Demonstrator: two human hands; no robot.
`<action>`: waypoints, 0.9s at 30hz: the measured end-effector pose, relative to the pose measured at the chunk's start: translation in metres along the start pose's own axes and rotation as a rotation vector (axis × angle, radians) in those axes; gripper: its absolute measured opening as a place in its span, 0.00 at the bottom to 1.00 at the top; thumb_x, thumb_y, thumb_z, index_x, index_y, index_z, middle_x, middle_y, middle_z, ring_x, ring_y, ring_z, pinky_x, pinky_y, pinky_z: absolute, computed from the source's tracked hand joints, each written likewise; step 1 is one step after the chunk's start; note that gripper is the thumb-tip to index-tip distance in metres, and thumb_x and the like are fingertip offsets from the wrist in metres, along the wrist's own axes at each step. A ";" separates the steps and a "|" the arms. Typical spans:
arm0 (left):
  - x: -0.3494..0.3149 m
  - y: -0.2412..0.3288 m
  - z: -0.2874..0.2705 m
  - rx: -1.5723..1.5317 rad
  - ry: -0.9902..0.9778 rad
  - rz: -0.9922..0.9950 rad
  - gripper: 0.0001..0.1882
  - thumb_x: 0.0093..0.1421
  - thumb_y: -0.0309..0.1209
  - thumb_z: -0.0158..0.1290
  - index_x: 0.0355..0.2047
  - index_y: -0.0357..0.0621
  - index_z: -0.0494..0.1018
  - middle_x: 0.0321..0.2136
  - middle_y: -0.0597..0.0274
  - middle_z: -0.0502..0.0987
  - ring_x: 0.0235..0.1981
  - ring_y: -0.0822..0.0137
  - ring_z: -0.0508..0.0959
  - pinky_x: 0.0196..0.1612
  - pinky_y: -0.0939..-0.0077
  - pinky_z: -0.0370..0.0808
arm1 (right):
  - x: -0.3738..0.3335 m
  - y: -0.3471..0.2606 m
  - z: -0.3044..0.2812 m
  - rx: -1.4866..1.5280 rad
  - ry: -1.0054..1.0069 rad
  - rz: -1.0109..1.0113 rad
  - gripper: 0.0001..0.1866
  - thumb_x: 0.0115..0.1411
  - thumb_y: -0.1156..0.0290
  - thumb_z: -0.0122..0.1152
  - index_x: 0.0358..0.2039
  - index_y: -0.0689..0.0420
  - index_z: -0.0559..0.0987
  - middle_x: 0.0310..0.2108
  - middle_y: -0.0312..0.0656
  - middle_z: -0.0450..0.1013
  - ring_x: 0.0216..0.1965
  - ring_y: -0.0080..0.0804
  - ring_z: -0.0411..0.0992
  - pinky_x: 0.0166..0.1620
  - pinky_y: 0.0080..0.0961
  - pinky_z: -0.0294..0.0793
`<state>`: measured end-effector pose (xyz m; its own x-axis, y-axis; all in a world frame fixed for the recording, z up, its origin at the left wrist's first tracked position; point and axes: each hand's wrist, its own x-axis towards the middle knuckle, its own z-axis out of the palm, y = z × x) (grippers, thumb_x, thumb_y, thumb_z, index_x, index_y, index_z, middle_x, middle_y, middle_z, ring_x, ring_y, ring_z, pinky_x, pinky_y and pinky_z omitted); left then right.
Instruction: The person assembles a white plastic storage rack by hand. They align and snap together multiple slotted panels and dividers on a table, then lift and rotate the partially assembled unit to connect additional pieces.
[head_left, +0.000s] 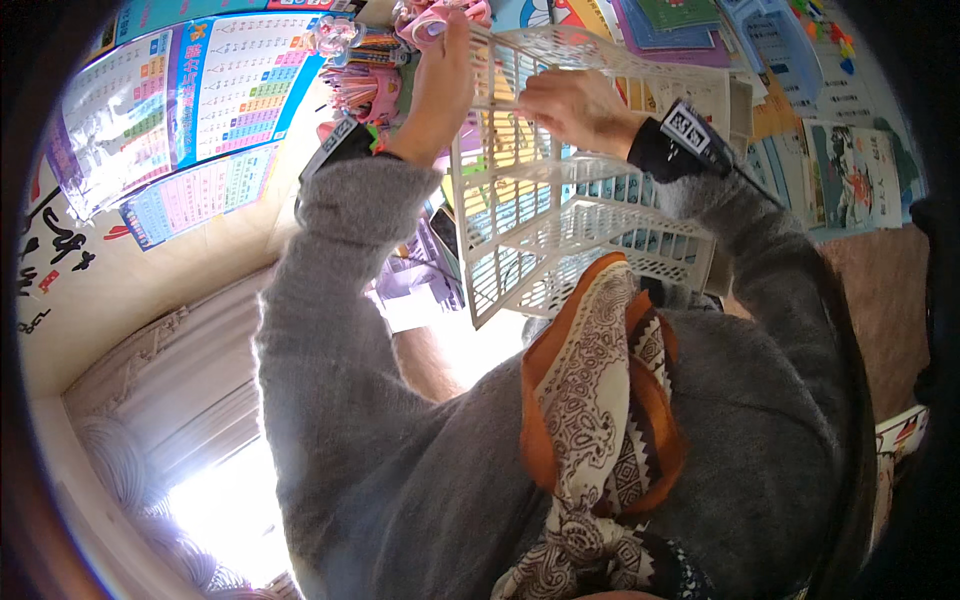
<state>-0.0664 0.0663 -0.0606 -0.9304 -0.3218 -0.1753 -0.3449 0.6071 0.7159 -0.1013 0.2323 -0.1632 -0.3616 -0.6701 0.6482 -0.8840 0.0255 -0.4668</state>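
A white plastic slatted rack (pixel 560 222) stands tilted in front of the person's chest, over a table strewn with papers and booklets; the right hand (pixel 578 108) is at its upper part, fingers curled together and pinching a slat; the left hand (pixel 440 95) is raised along the rack's left edge, fingers close together, though whether they grip it I cannot tell; pink pencil holder (pixel 375 97) stands just left of that hand; colourful learning posters (pixel 240 90) hang farther left; a patterned bandana (pixel 595 400) hangs over the grey sweater (pixel 420 480).
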 end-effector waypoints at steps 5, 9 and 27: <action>-0.023 0.001 -0.003 0.008 0.113 -0.037 0.37 0.65 0.58 0.30 0.34 0.33 0.73 0.27 0.55 0.76 0.28 0.65 0.73 0.36 0.69 0.70 | -0.010 -0.006 0.012 0.119 -0.045 -0.007 0.06 0.49 0.71 0.63 0.29 0.54 0.77 0.24 0.32 0.71 0.27 0.25 0.72 0.27 0.24 0.75; -0.028 0.006 -0.003 0.061 0.163 -0.062 0.37 0.66 0.58 0.30 0.34 0.32 0.72 0.27 0.55 0.75 0.28 0.64 0.72 0.36 0.68 0.69 | -0.009 -0.012 0.012 0.117 0.082 -0.042 0.07 0.48 0.71 0.63 0.29 0.55 0.77 0.24 0.33 0.70 0.27 0.26 0.71 0.27 0.24 0.73; -0.011 0.005 -0.003 -0.169 0.034 -0.178 0.36 0.64 0.61 0.32 0.48 0.38 0.69 0.40 0.59 0.75 0.38 0.68 0.75 0.44 0.73 0.72 | 0.032 0.009 -0.032 -0.015 0.261 -0.084 0.18 0.50 0.63 0.64 0.41 0.52 0.74 0.32 0.35 0.71 0.37 0.31 0.71 0.33 0.28 0.75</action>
<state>-0.0571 0.0703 -0.0532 -0.8510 -0.4391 -0.2880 -0.4749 0.4096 0.7789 -0.1299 0.2347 -0.1275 -0.3492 -0.4562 0.8185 -0.9177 -0.0101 -0.3971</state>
